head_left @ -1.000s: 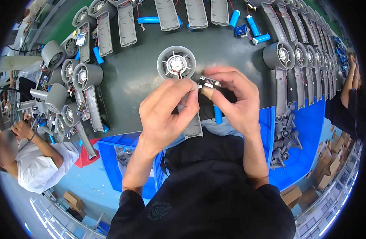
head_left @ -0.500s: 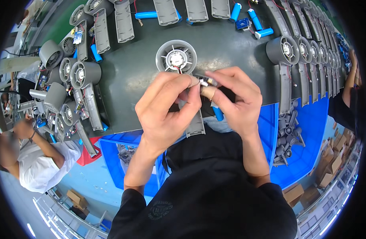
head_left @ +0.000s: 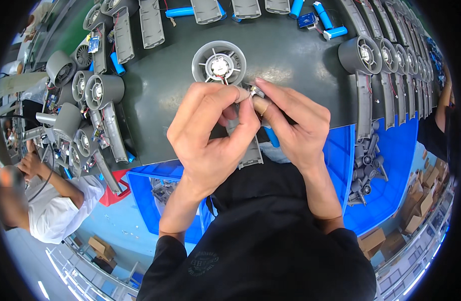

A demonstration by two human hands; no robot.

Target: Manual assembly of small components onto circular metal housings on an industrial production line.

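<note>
Moved: since a second ago, the left hand point(head_left: 208, 125) and right hand point(head_left: 301, 121) have drawn closer together, and the centre fan point(head_left: 219, 65) sits higher in the frame.
Far left: a co-worker point(head_left: 65, 205) in white, lower left.
Left side: grey fans point(head_left: 106, 92) crowded on the dark table point(head_left: 160, 95).
Left hand: thumb and forefinger pressed together at centre; anything between them is hidden.
Centre fan: upper centre, ring facing up, its grey handle point(head_left: 251, 154) showing again below the left hand.
Board point(head_left: 256, 91): small, at centre, mostly covered by fingers.
Right hand: thumb and forefinger pinching the board.
Battery point(head_left: 271, 136): blue, just below the right fingers.
Right side: fans point(head_left: 363, 54) in a row, above a blue bin point(head_left: 391, 173) of grey parts.
</note>
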